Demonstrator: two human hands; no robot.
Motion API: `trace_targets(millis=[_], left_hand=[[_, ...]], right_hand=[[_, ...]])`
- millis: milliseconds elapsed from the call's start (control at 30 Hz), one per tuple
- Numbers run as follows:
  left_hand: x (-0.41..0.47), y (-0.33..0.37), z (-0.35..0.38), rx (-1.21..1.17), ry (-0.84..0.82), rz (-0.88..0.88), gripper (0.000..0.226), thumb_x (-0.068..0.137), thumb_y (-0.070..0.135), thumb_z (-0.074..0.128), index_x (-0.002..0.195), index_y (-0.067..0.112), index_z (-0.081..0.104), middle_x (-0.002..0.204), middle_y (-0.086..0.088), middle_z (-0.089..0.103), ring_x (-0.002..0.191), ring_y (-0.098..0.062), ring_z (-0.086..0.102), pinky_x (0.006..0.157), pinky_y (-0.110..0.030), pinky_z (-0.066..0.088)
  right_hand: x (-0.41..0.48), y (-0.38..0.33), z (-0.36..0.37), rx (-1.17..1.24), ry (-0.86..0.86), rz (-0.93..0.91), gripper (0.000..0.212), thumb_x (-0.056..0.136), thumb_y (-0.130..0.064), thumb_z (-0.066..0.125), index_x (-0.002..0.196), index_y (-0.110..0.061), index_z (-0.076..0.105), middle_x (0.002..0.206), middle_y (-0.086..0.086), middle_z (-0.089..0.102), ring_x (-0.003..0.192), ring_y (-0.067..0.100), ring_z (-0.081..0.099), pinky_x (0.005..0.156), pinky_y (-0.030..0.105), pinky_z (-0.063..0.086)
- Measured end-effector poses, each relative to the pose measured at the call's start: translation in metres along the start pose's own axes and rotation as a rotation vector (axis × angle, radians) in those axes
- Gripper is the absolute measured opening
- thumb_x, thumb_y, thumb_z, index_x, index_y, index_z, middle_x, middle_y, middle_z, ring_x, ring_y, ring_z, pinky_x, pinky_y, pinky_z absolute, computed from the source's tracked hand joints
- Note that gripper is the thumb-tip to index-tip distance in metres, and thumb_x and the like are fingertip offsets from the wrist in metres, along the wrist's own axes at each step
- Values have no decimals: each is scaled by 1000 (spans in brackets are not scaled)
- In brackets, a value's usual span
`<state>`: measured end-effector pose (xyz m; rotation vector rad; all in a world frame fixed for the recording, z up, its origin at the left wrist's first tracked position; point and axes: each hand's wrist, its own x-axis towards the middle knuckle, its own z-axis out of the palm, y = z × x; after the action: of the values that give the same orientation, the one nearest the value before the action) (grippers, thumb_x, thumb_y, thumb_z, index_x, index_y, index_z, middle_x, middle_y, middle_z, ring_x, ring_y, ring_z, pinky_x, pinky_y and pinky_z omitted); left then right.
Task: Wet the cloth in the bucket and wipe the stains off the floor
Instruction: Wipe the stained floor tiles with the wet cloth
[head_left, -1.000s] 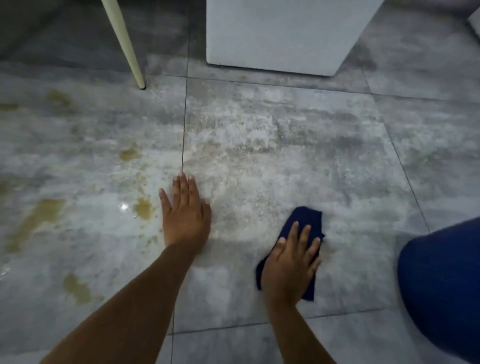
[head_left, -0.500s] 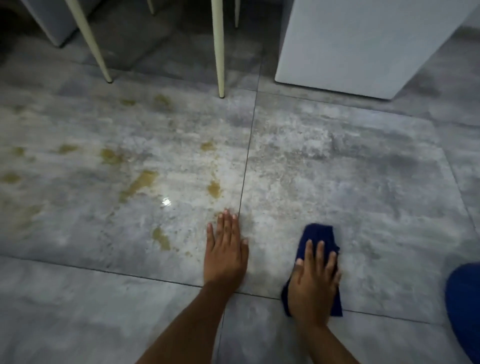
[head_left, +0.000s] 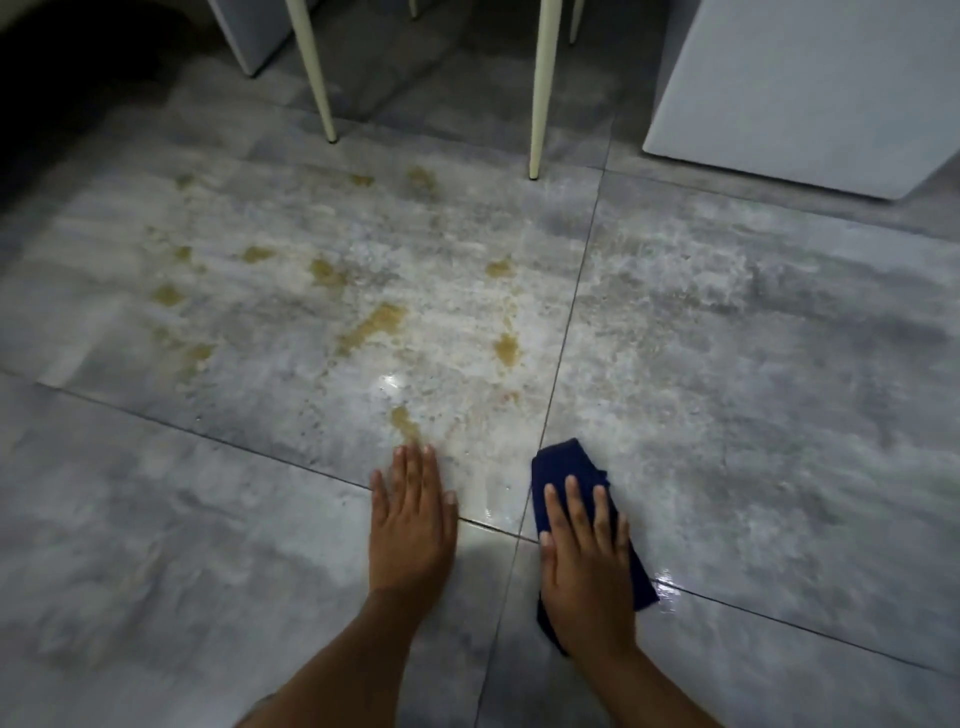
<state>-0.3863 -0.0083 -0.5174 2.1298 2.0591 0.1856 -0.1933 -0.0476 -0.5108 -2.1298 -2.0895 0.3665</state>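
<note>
A dark blue cloth lies flat on the grey tiled floor. My right hand presses down on it with fingers spread, and the cloth shows above and to the right of the hand. My left hand rests flat on the floor beside it, fingers together, holding nothing. Several yellowish-brown stains spread over the tile ahead and to the left; the nearest one lies just beyond my left fingertips. No bucket is in view.
Two cream chair legs stand on the floor beyond the stains. A white cabinet stands at the back right and another white unit at the back left. The tile near the cloth glistens wet.
The view has swung left and back, so more stains and a second chair leg show. My right hand and cloth have slid left to the tile joint. The blue-clad knee has left the view.
</note>
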Motion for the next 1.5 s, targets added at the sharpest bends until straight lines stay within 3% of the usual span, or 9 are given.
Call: trace_targets(millis=[233, 367, 500, 733, 967, 1100, 1233, 1367, 1500], left_hand=[[2, -68, -21, -20, 16, -321, 71, 94, 48, 4, 151, 7, 3, 159, -9, -3, 145, -16, -12, 115, -34, -20], [5, -73, -20, -44, -18, -331, 69, 94, 49, 3, 150, 10, -2, 159, -7, -5, 145, -15, -14, 117, -35, -15], [4, -74, -18, -64, -28, -332, 66, 94, 47, 2, 149, 13, -7, 158, -5, -9, 145, -15, -15, 119, -37, -10], [17, -93, -27, -60, -32, -309, 69, 94, 49, 4, 152, 12, -5, 157, -2, -14, 145, -13, -19, 117, -36, -15], [5, -113, -24, -37, 5, -518, 65, 96, 45, 5, 152, 13, -5, 159, -4, -10, 146, -14, -16, 118, -38, -11], [7, -113, -24, -51, 6, -513, 64, 97, 45, 9, 152, 15, -6, 157, 1, -16, 145, -12, -18, 118, -36, -12], [7, -113, -24, -72, 16, -525, 66, 95, 46, 8, 152, 14, -2, 159, -2, -8, 146, -13, -13, 119, -37, -10], [7, -114, -24, -65, 18, -517, 66, 94, 42, 5, 153, 13, -1, 160, -3, -8, 146, -13, -13, 119, -39, -8], [6, -114, -24, -24, 13, -524, 64, 95, 36, 8, 153, 10, 1, 160, -7, -6, 146, -15, -14, 118, -41, -11]], right_hand=[[21, -9, 2, 2, 42, 35, 55, 100, -39, 16, 145, -17, 38, 153, 6, 32, 142, 34, 24, 113, 51, 15], [-8, -59, 17, 0, -28, -239, 52, 94, -35, 34, 145, -23, 37, 154, 2, 32, 142, 32, 25, 111, 52, 18], [48, -96, 23, -20, -55, -391, 51, 97, -36, 32, 147, -24, 36, 154, 1, 34, 144, 30, 22, 115, 50, 9], [53, -74, 16, 49, 62, -18, 51, 98, -35, 29, 146, -21, 37, 155, 2, 29, 144, 31, 21, 115, 50, 12], [77, -140, 33, 17, -123, -570, 50, 98, -35, 31, 147, -27, 34, 154, -3, 32, 145, 26, 21, 117, 50, 10], [145, -137, 30, 9, -94, -363, 51, 97, -36, 26, 146, -26, 37, 155, 0, 32, 145, 29, 19, 116, 49, 7], [119, -112, 21, 37, -8, -184, 51, 98, -35, 28, 147, -23, 36, 155, 2, 30, 145, 32, 19, 115, 51, 10], [68, -134, 26, -21, -168, -604, 50, 95, -34, 34, 144, -27, 41, 151, -1, 38, 142, 31, 29, 112, 53, 17], [114, -174, 27, 3, -316, -804, 48, 100, -34, 31, 148, -32, 31, 157, -7, 24, 147, 22, 11, 118, 48, 5]])
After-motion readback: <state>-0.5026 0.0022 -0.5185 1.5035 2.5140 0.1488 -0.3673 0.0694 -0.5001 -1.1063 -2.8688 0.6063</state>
